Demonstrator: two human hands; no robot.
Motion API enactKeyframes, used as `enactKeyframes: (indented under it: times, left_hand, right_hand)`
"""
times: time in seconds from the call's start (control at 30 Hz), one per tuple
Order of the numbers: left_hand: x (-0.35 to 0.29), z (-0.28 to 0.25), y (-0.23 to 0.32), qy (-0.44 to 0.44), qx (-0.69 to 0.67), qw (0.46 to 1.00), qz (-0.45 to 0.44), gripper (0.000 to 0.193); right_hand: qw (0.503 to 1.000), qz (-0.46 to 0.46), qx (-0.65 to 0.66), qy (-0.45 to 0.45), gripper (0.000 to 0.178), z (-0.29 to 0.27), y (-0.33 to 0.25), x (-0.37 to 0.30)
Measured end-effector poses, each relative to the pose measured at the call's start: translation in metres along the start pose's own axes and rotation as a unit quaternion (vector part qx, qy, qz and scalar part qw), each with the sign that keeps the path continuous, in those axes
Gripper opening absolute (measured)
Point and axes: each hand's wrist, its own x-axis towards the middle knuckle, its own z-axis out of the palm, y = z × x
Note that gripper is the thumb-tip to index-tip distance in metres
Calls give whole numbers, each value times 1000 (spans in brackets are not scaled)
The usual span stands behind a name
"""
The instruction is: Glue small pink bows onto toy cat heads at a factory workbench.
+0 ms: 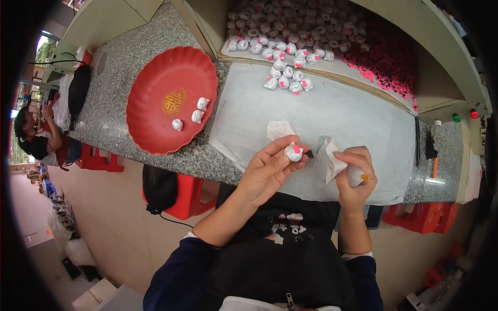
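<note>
From the head view I log both of the wearer's hands above the white sheet (pixel 363 122) on the speckled counter (pixel 111 122). Left hand (pixel 261 173): thumb and fingers clamped around a small white cat-head piece (pixel 294 152), its pink patch turned up toward me. A small dark tip (pixel 309 154) shows just beside those fingertips; I cannot tell what it belongs to. Right hand (pixel 355 194): fingers closed on a crumpled white cloth (pixel 332 165) and on a rounded white object (pixel 356 174) with an orange tip; the cloth hangs toward the left hand. The two hands stand apart, near each other. Beyond the left hand I note a second white scrap (pixel 279 129) lying on the sheet. To the left, a red scalloped bowl (pixel 148 85) holds three white pieces (pixel 197 116) on its right side. At the sheet's far edge sits a loose cluster of similar pieces (pixel 284 82); behind it, the shelf bin holds a white heap (pixel 290 23) next to a bright pink heap (pixel 384 72).
</note>
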Motion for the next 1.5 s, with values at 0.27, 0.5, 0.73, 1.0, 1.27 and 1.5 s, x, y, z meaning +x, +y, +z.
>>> enactKeyframes:
  times: [0.27, 0.5, 0.73, 1.0, 1.27, 1.5]
  left_hand:
    - [-1, 3, 6, 25, 186, 973, 132, 33]
    - [-3, 6, 5, 39, 221, 961, 163, 34]
    - [-10, 15, 5, 38, 243, 954, 175, 34]
    - [-12, 16, 4, 35, 250, 952, 175, 34]
    - [-11, 15, 4, 32, 251, 950, 182, 34]
    - [-12, 16, 5, 33, 245, 953, 173, 35]
  right_hand:
    - [985, 93, -117, 89, 29, -17, 11, 1]
    - [989, 129, 58, -40, 30, -10, -21, -15]
    - [965, 51, 199, 163, 34, -1, -31, -17]
    - [991, -91, 6, 98, 43, 6, -37, -25]
    - [993, -93, -16, 65, 43, 10, -37, -24]
    - [993, -94, -26, 62, 42, 11, -37, -23]
